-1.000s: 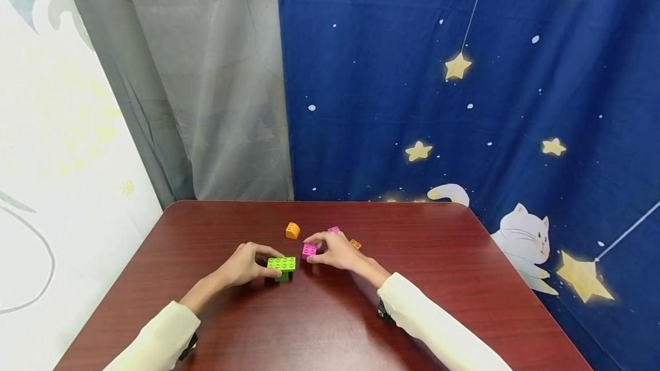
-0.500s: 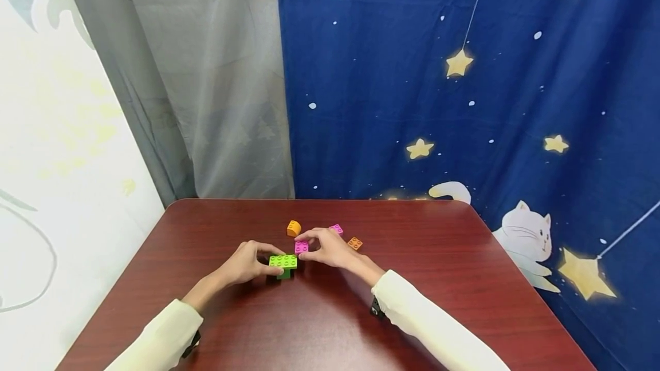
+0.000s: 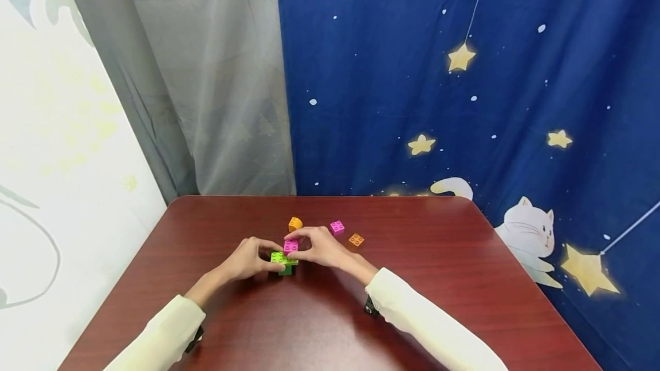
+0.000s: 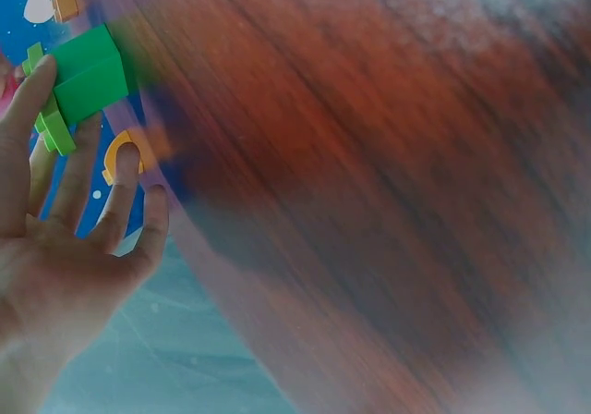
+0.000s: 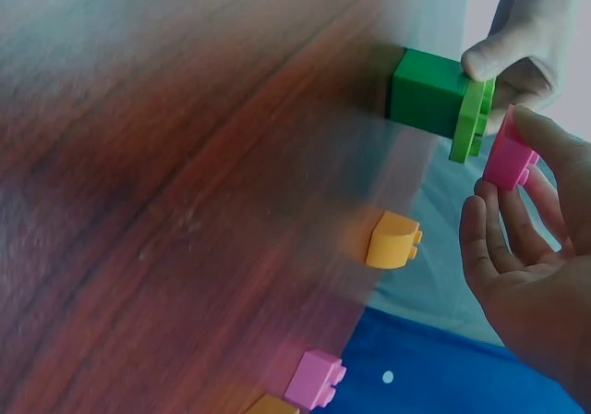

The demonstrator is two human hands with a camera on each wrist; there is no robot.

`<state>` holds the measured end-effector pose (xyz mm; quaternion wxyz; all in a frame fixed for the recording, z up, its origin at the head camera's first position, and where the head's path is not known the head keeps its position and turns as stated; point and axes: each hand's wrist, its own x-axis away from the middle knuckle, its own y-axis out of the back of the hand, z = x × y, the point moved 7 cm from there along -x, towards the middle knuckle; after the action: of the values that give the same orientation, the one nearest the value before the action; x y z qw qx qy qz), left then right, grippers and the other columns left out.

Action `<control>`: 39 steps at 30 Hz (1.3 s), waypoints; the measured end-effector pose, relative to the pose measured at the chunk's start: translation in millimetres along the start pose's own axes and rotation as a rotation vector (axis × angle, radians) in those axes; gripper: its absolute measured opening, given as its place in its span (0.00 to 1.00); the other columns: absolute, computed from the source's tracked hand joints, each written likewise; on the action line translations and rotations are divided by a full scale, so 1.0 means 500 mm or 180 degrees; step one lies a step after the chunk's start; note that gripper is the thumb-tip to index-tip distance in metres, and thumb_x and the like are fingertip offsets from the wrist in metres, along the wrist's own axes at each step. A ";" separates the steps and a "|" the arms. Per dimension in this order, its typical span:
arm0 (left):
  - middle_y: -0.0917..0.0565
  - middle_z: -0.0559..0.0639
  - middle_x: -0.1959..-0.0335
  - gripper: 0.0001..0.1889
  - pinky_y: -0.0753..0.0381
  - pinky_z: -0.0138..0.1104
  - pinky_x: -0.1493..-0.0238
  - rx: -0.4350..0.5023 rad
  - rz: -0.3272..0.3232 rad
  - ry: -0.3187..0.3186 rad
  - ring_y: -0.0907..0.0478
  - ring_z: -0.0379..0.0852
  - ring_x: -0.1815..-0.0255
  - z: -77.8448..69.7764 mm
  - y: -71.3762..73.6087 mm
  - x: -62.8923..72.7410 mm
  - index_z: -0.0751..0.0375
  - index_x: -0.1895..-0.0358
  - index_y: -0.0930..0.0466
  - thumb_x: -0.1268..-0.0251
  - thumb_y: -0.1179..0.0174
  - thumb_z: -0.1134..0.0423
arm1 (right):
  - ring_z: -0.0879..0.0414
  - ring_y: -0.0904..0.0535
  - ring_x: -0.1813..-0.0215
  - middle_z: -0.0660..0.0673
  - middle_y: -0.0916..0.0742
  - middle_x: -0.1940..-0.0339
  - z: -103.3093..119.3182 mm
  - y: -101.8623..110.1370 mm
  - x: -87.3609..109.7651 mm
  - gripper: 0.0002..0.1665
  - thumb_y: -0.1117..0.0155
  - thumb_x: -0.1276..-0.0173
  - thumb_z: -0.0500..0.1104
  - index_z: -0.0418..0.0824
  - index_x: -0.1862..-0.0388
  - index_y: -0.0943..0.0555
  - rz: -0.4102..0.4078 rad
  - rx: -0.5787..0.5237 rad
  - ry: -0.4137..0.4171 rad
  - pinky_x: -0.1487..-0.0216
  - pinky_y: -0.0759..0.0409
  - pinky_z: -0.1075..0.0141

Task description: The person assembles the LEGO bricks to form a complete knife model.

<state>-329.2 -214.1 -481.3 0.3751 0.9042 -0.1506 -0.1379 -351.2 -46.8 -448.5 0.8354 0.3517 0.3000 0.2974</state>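
Note:
My left hand (image 3: pixel 250 259) grips a light green plate brick (image 3: pixel 277 258) that sits on top of a darker green block (image 5: pixel 428 91) standing on the table. Between the thumb and fingers of my right hand (image 3: pixel 323 249) is a pink brick (image 3: pixel 291 247), studs up. In the head view it overlaps the right part of the light green brick; the right wrist view shows it just above those studs, at a slight tilt. Whether the two touch is hard to tell.
Behind the hands lies an orange curved brick (image 3: pixel 295 224). Another pink brick (image 3: pixel 337 227) and a flat orange brick (image 3: pixel 356 240) rest further right on the dark red table (image 3: pixel 412 279). Curtains (image 3: pixel 387 102) hang beyond the table's far edge.
My right hand has carried the pink brick leftward, from beside the green stack to over its right part. My left hand keeps its grip on the light green brick.

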 end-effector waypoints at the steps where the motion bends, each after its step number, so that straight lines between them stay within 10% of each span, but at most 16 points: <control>1: 0.11 0.40 0.61 0.17 0.16 0.37 0.57 0.0006 0.0010 -0.0001 0.16 0.40 0.62 0.000 -0.001 0.000 0.49 0.53 0.09 0.44 0.21 0.49 | 0.52 0.13 0.55 0.49 0.09 0.51 0.002 -0.003 -0.001 0.24 0.21 0.35 0.46 0.42 0.42 0.13 0.0012 -0.0012 0.0028 0.51 0.15 0.58; 28: 0.11 0.39 0.64 0.17 0.21 0.33 0.60 -0.0132 0.0021 0.0043 0.17 0.41 0.61 0.006 0.001 -0.003 0.52 0.59 0.10 0.47 0.19 0.49 | 0.54 0.15 0.58 0.54 0.10 0.49 0.009 -0.039 -0.004 0.22 0.22 0.34 0.49 0.49 0.42 0.13 0.0199 -0.0032 -0.0069 0.58 0.19 0.74; 39: 0.11 0.41 0.62 0.19 0.19 0.34 0.58 -0.0143 0.0018 0.0059 0.18 0.38 0.60 0.007 -0.001 -0.005 0.53 0.57 0.10 0.48 0.19 0.49 | 0.56 0.14 0.57 0.56 0.09 0.50 0.001 -0.037 -0.007 0.22 0.20 0.36 0.50 0.50 0.43 0.12 0.0200 -0.0153 -0.0120 0.52 0.14 0.63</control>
<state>-332.6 -215.1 -483.5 0.3970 0.8964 -0.1466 -0.1318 -347.7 -60.0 -461.6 0.8394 0.3462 0.2657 0.3240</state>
